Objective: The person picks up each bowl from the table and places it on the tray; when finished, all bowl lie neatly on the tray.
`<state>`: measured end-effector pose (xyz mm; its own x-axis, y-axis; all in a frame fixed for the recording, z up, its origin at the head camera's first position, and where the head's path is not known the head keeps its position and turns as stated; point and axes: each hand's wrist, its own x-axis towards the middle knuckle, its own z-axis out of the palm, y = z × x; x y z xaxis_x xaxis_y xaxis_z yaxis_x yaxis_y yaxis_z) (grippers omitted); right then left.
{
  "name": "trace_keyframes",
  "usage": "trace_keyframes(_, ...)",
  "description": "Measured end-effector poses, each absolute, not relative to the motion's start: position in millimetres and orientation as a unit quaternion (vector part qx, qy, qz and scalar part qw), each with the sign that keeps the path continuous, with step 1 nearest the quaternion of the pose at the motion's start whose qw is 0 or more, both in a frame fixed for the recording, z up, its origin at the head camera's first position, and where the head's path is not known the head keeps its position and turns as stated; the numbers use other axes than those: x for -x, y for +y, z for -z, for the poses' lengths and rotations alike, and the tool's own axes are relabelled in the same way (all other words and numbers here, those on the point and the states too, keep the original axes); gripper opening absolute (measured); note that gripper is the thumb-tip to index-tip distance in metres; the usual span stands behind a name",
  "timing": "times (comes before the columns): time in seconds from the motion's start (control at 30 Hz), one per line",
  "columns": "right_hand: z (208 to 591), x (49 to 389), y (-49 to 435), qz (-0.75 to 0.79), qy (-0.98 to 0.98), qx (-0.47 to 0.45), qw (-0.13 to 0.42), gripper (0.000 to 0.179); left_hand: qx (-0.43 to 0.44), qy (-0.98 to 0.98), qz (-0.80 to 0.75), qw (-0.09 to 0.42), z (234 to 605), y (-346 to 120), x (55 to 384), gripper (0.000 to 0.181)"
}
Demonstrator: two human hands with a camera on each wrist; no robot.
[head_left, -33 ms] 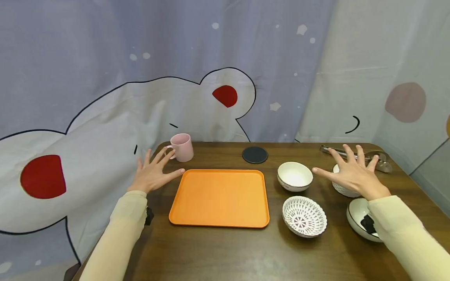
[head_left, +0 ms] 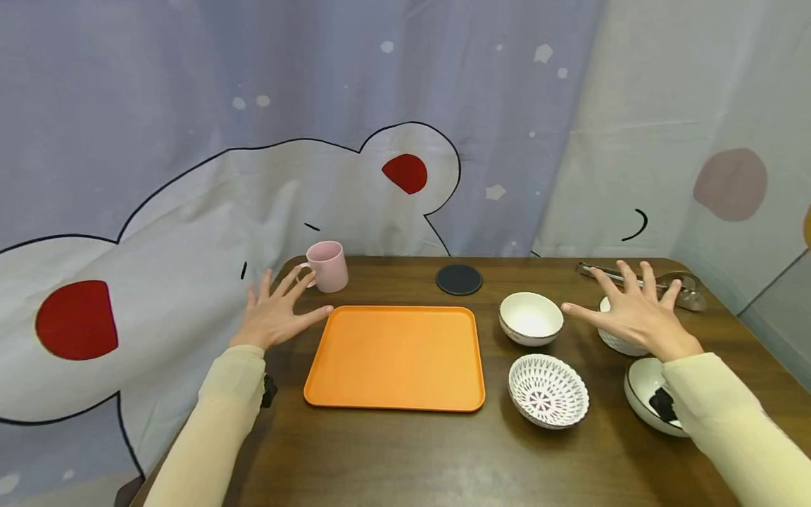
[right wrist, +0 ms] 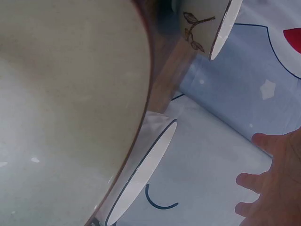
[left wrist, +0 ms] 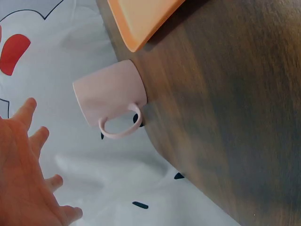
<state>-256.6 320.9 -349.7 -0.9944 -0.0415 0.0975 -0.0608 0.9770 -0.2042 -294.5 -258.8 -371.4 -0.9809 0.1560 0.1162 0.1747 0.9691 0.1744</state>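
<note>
My left hand [head_left: 274, 317] hovers with its fingers spread, left of an orange tray [head_left: 394, 358]. Close to its fingertips stands a pink mug [head_left: 329, 267], its handle turned toward the hand; the left wrist view shows a gap between them. My right hand [head_left: 636, 315] is held with spread fingers above the right side of the table, holding nothing. Beneath it a white bowl [head_left: 617, 343] is partly hidden. To its left is another white bowl [head_left: 531, 317], with a patterned bowl [head_left: 548, 391] nearer. Under the right wrist, a dark-rimmed bowl [head_left: 645, 394] fills much of the right wrist view.
A round black coaster [head_left: 459, 279] lies at the back of the brown wooden table [head_left: 405, 458]. Metal tongs [head_left: 598, 270] and a metal utensil [head_left: 690, 298] that looks like a ladle lie at the back right. A printed curtain [head_left: 304, 190] hangs behind the table.
</note>
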Motion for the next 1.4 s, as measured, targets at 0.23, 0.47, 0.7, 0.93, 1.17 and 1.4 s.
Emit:
trace_keyframes(0.23,347,247,317,-0.111,-0.991,-0.035,0.062,0.104,0.067,-0.984,0.164,-0.024,369,-262,277,0.089)
trace_keyframes(0.47,337,218,321,-0.117,-0.99,-0.03,0.074,0.107,0.018,-0.939,0.277,-0.205,381,-248,261,0.053)
trace_keyframes(0.7,332,202,335,-0.118,-0.992,-0.019,0.045,0.106,-0.016,-0.909,0.359,-0.212,397,-232,264,0.016)
trace_keyframes(0.93,341,184,345,-0.125,-0.992,-0.011,0.035,0.108,-0.026,-0.904,0.375,-0.205,401,-232,262,0.016)
trace_keyframes(1.17,348,173,354,-0.105,-0.994,-0.007,-0.004,0.112,-0.028,-0.894,0.397,-0.207,402,-241,256,0.022)
trace_keyframes(1.4,361,162,363,-0.11,-0.993,-0.001,-0.037,0.117,-0.038,-0.894,0.398,-0.204,403,-248,255,0.022)
